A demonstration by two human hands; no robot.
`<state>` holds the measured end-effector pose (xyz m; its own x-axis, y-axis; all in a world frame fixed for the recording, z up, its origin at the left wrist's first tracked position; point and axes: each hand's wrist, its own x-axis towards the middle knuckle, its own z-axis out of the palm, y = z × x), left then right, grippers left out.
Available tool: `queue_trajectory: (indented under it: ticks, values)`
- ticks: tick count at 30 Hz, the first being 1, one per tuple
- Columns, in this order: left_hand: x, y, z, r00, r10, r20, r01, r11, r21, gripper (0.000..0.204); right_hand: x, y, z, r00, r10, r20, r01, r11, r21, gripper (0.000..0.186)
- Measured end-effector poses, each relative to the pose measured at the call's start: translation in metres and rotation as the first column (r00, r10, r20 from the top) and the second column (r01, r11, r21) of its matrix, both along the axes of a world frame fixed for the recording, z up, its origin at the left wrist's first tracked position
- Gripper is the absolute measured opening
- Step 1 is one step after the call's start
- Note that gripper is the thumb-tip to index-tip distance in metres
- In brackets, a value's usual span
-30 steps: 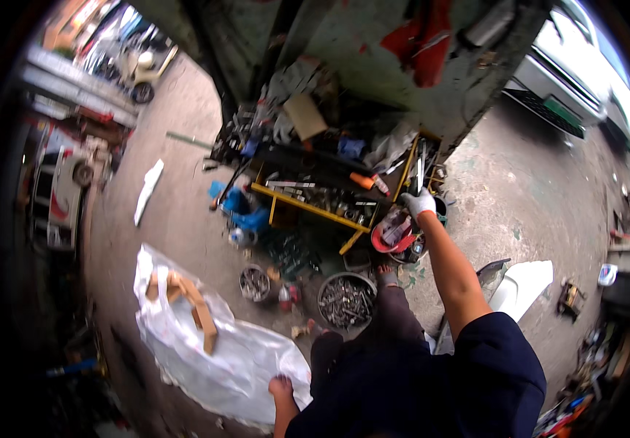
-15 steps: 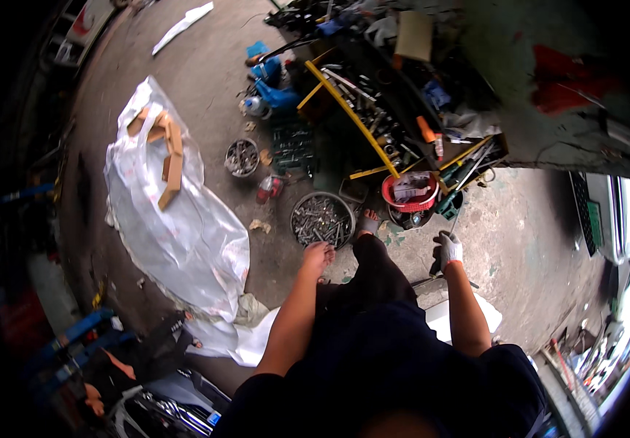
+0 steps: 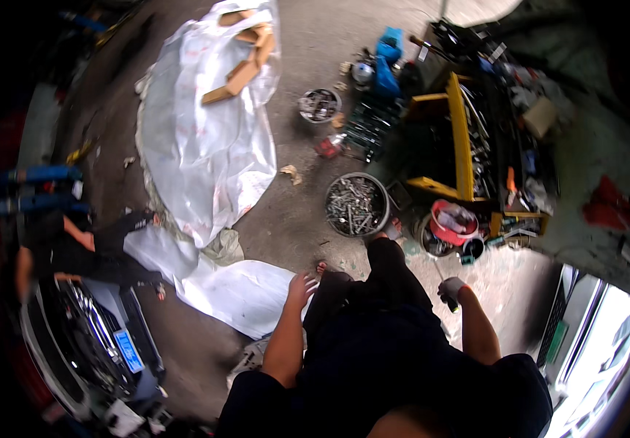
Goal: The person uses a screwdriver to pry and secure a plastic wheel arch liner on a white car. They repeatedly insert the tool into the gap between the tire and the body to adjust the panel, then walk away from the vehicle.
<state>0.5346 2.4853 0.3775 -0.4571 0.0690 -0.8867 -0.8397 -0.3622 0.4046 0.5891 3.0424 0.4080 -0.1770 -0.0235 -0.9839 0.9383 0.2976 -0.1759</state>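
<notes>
My left hand [image 3: 301, 287] is bare and holds nothing; its fingers look spread beside my left leg, above the end of a white sheet. My right hand [image 3: 451, 290] wears a grey and dark glove. It is closed around a long thin-shafted tool [image 3: 440, 271] that looks like a screwdriver, its shaft pointing away from me and its dark handle mostly hidden in the glove. Ahead of my feet stands a round tub [image 3: 386, 217] full of loose bolts [image 3: 353, 204]. To its right a red basket [image 3: 452, 232] sits over another container.
A big translucent plastic sheet [image 3: 212, 146] with cardboard pieces [image 3: 242, 76] covers the floor at left. A yellow-edged tool cabinet [image 3: 459, 139], an open socket set [image 3: 370, 120] and a small bucket [image 3: 320, 106] stand ahead. Another person [image 3: 74, 241] is beside a car front [image 3: 99, 336].
My view has turned left, so the tub and cabinet appear farther right. My left hand has drawn away from the bolt tub. The tool is still in my right hand.
</notes>
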Motion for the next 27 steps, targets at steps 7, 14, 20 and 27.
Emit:
queue_trajectory:
  ticks: [7,14,20,27]
  values:
    - [0.272,-0.148,-0.027,0.549,0.793,0.262,-0.676,0.606,-0.419,0.027,-0.038,0.015,-0.07,0.913,0.395,0.102,-0.342,0.877,-0.339,0.013]
    - [0.355,-0.122,-0.036,0.479,0.859,0.179,-0.801,0.511,-0.311,0.027,-0.109,-0.168,0.044,0.896,0.444,0.031,-0.422,0.826,0.373,0.027]
    - [0.355,-0.055,-0.02,0.303,0.951,0.066,-0.926,0.31,-0.214,0.028,-0.205,-0.267,0.033,0.55,0.833,-0.066,-0.791,0.544,0.28,0.026]
    - [0.476,0.108,0.011,0.145,0.948,-0.283,-0.954,0.058,-0.294,0.036,-0.238,-0.512,-0.057,-0.281,0.908,-0.311,-0.956,-0.235,0.175,0.032]
